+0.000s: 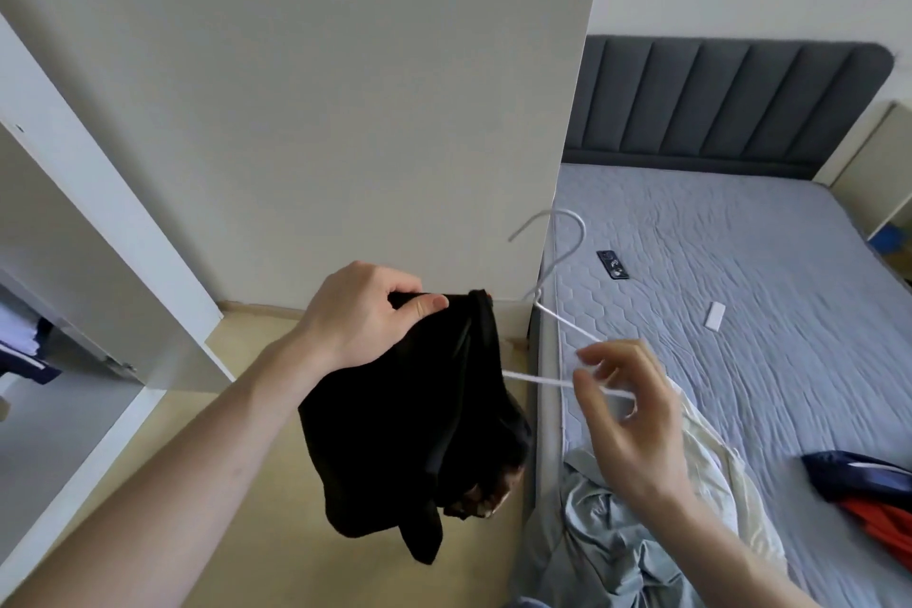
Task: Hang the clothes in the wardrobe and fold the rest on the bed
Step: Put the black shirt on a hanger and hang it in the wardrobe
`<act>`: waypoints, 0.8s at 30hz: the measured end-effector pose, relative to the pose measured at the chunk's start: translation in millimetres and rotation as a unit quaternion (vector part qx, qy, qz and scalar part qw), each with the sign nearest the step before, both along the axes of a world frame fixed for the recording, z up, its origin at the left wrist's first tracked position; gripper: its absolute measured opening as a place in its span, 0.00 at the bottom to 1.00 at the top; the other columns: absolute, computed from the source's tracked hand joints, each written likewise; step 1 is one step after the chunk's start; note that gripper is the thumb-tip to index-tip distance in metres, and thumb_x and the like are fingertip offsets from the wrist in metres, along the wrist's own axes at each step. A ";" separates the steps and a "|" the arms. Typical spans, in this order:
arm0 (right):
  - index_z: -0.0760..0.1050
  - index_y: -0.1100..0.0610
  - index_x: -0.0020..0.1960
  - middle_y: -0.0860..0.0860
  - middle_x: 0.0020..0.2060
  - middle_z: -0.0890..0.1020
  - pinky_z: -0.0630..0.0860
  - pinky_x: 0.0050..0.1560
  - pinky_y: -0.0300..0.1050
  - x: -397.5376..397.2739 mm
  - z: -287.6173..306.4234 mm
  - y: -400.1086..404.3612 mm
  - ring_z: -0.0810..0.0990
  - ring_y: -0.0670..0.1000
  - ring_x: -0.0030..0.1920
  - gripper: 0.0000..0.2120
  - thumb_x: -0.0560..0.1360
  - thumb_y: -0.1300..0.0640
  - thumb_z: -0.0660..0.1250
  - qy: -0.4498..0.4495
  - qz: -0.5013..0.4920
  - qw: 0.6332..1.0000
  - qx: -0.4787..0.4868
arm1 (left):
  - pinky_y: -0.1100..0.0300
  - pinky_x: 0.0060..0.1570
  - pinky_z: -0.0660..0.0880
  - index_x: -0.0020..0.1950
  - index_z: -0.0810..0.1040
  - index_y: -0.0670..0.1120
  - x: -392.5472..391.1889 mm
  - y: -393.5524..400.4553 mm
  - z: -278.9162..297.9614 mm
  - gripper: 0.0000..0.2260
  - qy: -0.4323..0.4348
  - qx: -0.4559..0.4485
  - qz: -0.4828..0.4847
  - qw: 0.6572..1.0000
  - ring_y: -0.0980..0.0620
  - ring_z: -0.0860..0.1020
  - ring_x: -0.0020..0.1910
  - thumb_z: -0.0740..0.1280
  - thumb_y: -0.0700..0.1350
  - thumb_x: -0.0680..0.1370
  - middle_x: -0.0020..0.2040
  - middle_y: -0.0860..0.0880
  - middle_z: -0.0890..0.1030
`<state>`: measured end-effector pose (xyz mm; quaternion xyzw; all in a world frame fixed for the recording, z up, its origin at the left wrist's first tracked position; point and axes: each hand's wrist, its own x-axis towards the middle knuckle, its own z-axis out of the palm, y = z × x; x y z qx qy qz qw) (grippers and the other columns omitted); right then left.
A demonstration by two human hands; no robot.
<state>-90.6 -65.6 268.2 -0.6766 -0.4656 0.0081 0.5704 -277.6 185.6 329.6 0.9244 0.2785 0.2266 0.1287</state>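
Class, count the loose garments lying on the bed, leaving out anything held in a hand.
3 visible: a pale blue-grey garment and a cream garment at the near edge, and a navy-and-orange one at right. More may lie out of frame.

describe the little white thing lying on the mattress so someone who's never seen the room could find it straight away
Start at the dark grey padded headboard and come down onto the bare quilted mattress. Two small things lie there apart: a black phone nearer the wardrobe side, and past it the small white rectangular block. It is the only white, flat piece there.
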 end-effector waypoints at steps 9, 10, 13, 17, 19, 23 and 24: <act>0.69 0.35 0.69 0.35 0.51 0.81 0.75 0.46 0.34 -8.1 -33.9 25.4 0.83 0.47 0.40 0.28 0.73 0.53 0.73 0.058 0.096 0.971 -0.210 | 0.57 0.31 0.68 0.40 0.78 0.51 0.0 2.3 26.4 0.27 -0.072 -0.023 0.019 0.997 0.49 0.67 0.29 0.62 0.74 0.75 0.26 0.49 0.69; 0.68 0.35 0.70 0.35 0.52 0.81 0.76 0.48 0.34 -4.7 -35.1 28.5 0.83 0.44 0.41 0.30 0.73 0.52 0.73 0.058 0.109 0.967 -0.222 | 0.56 0.32 0.70 0.40 0.80 0.51 0.4 1.2 29.9 0.27 -0.073 -0.029 0.016 0.997 0.49 0.69 0.30 0.62 0.74 0.75 0.27 0.49 0.71; 0.74 0.39 0.63 0.38 0.49 0.83 0.76 0.47 0.35 5.0 -38.5 35.1 0.80 0.38 0.44 0.19 0.73 0.49 0.72 0.060 0.166 0.952 -0.251 | 0.56 0.34 0.70 0.41 0.81 0.52 1.6 -2.0 38.1 0.25 -0.080 -0.047 -0.003 0.996 0.49 0.70 0.30 0.63 0.73 0.75 0.28 0.50 0.73; 0.80 0.53 0.44 0.47 0.34 0.80 0.75 0.40 0.44 19.7 -48.5 30.2 0.77 0.41 0.36 0.14 0.73 0.42 0.71 0.075 0.207 0.917 -0.333 | 0.55 0.33 0.67 0.38 0.78 0.47 -2.4 3.4 46.5 0.25 -0.107 -0.044 0.007 0.993 0.49 0.65 0.30 0.66 0.69 0.76 0.26 0.51 0.66; 0.79 0.53 0.43 0.47 0.33 0.80 0.74 0.38 0.45 32.2 -53.4 19.0 0.76 0.42 0.33 0.16 0.72 0.39 0.70 0.029 0.168 0.922 -0.348 | 0.54 0.33 0.67 0.38 0.77 0.44 -8.3 10.2 48.4 0.27 -0.105 -0.032 0.021 0.994 0.47 0.66 0.31 0.66 0.68 0.76 0.27 0.49 0.66; 0.78 0.51 0.40 0.44 0.35 0.80 0.77 0.40 0.53 66.7 -47.3 -6.3 0.78 0.47 0.37 0.10 0.75 0.47 0.72 -0.079 0.071 0.948 -0.301 | 0.52 0.34 0.69 0.37 0.78 0.44 -23.1 19.5 44.1 0.27 -0.084 -0.031 0.038 0.995 0.45 0.67 0.32 0.66 0.69 0.76 0.27 0.47 0.67; 0.76 0.51 0.39 0.44 0.34 0.79 0.77 0.39 0.54 74.5 -43.4 -10.9 0.78 0.46 0.37 0.10 0.75 0.50 0.74 -0.104 0.049 0.952 -0.285 | 0.53 0.33 0.68 0.35 0.78 0.45 -26.1 20.8 42.7 0.26 -0.086 -0.040 0.035 0.995 0.45 0.66 0.31 0.66 0.68 0.76 0.27 0.47 0.66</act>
